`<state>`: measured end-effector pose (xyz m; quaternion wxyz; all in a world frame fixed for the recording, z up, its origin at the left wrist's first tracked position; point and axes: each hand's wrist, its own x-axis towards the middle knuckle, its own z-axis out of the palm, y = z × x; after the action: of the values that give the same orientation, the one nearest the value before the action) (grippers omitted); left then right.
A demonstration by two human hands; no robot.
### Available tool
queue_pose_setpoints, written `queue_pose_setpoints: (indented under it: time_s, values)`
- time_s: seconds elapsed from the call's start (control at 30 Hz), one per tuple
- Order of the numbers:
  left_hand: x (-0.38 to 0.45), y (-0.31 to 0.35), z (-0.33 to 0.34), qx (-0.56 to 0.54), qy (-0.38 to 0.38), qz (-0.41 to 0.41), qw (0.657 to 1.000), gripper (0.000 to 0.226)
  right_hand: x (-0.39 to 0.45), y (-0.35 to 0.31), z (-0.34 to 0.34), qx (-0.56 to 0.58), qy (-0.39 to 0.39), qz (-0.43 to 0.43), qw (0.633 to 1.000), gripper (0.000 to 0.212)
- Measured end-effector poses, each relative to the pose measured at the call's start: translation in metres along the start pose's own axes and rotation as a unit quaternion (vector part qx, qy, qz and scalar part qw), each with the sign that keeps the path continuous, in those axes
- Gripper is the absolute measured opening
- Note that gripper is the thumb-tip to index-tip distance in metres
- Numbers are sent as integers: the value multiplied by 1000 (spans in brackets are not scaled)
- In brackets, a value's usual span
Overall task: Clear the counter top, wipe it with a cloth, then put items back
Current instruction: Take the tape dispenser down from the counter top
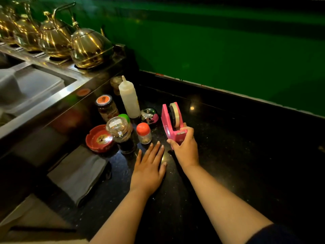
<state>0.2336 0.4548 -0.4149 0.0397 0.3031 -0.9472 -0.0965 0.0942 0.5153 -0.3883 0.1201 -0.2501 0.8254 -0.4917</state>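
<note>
The fingers [189,132] of the right hand [185,149] were clamped around the near end of the pink tape dispenser [169,120], which stood on the black bench [237,147] beside a cluster of jars and bottles (a red ashtray [99,139] among them). The left hand [148,169] lay flat, fingers apart, holding nothing, near a grey cloth [79,175]

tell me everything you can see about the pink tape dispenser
The pink tape dispenser looks like glossy plastic, a long narrow body with a roll of pale tape on a dark hub set in its upper half. It is tilted, roll end pointing away from the person. The right hand has a closed grip around its near end, hiding the cutter. It sits over the black counter, just right of the cluster of jars; whether its base touches the counter cannot be told.
</note>
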Motion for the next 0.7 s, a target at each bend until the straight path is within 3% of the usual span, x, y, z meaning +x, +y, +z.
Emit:
queue_pose_setpoints:
  time_s: [0.2, 0.33, 0.47, 0.7]
  values:
    - [7, -3, -7, -9, -59, 13, 998, 60, -18, -1, -4, 4, -4, 32, 999, 77]
    - [0, -13, -23, -117, -110, 26, 987, 67, -50, -6, -2, -64, 4, 81, 995, 77]
    - [-44, -41, -48, -233, -27, 0, 972, 61, -93, -22, 10, -90, -16, 106, 990, 66]
    - [-106, -165, -88, -189, 64, -26, 980, 58, -156, -69, 80, -49, -62, 34, 996, 50]
